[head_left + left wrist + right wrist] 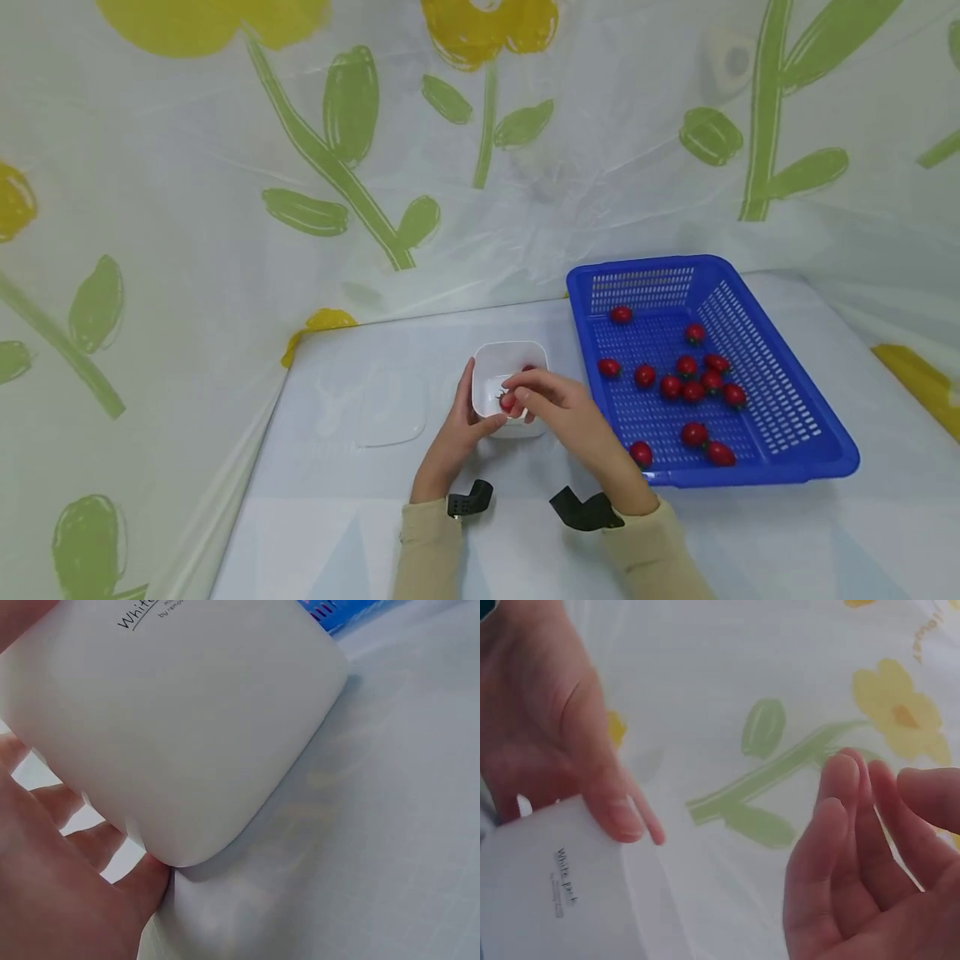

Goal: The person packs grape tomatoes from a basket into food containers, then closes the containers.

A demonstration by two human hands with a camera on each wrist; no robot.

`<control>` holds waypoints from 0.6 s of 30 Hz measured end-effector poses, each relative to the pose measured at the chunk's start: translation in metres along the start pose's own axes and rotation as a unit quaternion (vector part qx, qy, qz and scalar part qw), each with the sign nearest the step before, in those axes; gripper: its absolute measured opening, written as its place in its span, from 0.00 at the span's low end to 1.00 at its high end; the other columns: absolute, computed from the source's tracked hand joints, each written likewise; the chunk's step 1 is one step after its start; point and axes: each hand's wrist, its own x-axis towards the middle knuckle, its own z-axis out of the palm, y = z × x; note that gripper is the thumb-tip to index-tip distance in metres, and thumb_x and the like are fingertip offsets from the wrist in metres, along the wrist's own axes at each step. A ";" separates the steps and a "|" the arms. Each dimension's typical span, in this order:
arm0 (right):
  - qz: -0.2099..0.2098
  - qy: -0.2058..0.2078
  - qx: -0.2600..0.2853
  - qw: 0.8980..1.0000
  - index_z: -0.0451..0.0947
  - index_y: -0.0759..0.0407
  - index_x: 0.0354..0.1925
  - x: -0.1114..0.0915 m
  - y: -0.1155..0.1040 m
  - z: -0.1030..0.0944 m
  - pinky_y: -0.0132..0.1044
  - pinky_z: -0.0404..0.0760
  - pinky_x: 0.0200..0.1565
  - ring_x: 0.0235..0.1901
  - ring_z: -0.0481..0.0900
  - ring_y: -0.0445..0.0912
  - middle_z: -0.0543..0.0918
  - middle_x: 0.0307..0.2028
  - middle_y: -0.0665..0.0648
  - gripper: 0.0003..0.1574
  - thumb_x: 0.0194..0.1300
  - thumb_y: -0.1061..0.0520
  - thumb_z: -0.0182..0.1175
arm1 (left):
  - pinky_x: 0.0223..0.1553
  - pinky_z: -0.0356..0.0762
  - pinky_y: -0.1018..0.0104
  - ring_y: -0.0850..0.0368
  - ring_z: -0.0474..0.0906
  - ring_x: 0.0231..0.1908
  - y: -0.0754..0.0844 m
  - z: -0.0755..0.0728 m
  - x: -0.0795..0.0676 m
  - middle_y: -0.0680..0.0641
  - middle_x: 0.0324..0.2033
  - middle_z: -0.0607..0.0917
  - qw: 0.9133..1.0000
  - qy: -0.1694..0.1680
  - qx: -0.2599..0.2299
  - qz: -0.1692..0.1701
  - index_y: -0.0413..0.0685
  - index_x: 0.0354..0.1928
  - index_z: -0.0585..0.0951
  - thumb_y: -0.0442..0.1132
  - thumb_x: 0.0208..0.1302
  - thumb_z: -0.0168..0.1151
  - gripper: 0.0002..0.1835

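A small white plastic container (486, 367) stands on the table, and my left hand (457, 429) grips its left side. In the left wrist view its fingers (97, 844) lie along the container wall (180, 742), which carries printed lettering. My right hand (558, 408) is over the container's front right, its fingers (840, 847) loosely bent and the thumb apart from them. Nothing shows between them in the right wrist view. Just by the fingertips in the head view is a cherry tomato (507, 402). Another cherry tomato (528, 367), partly hidden, lies farther back inside.
To the right stands a blue plastic basket (813, 400) with several cherry tomatoes (692, 391) on its slotted floor. A clear lid (392, 408) lies flat left of the container. Behind the table hangs a flower-printed sheet (480, 250).
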 end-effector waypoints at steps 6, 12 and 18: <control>0.000 -0.020 -0.069 0.997 0.72 0.49 0.51 0.000 -0.019 -0.004 0.39 0.76 0.38 0.38 0.75 0.44 0.78 0.40 0.51 0.17 0.64 0.50 0.52 | 0.57 0.60 0.55 0.55 0.51 0.64 -0.005 -0.005 0.000 0.62 0.67 0.44 1.000 0.014 0.005 -0.020 0.76 0.66 0.39 0.41 0.56 0.62 0.48; -0.045 -0.024 -0.209 0.977 0.71 0.42 0.53 0.004 -0.037 -0.013 0.34 0.76 0.37 0.38 0.74 0.37 0.75 0.45 0.41 0.19 0.63 0.46 0.52 | 0.57 0.61 0.54 0.56 0.51 0.64 -0.022 -0.012 0.009 0.66 0.66 0.47 1.000 0.029 0.003 0.002 0.80 0.65 0.42 0.37 0.57 0.61 0.46; -0.091 -0.014 -0.274 0.957 0.75 0.47 0.49 0.017 -0.025 -0.039 0.33 0.77 0.36 0.37 0.74 0.36 0.78 0.41 0.43 0.15 0.64 0.52 0.53 | 0.59 0.54 0.51 0.49 0.46 0.65 -0.012 -0.005 0.005 0.54 0.68 0.45 1.000 0.022 -0.007 0.009 0.69 0.68 0.42 0.39 0.54 0.63 0.48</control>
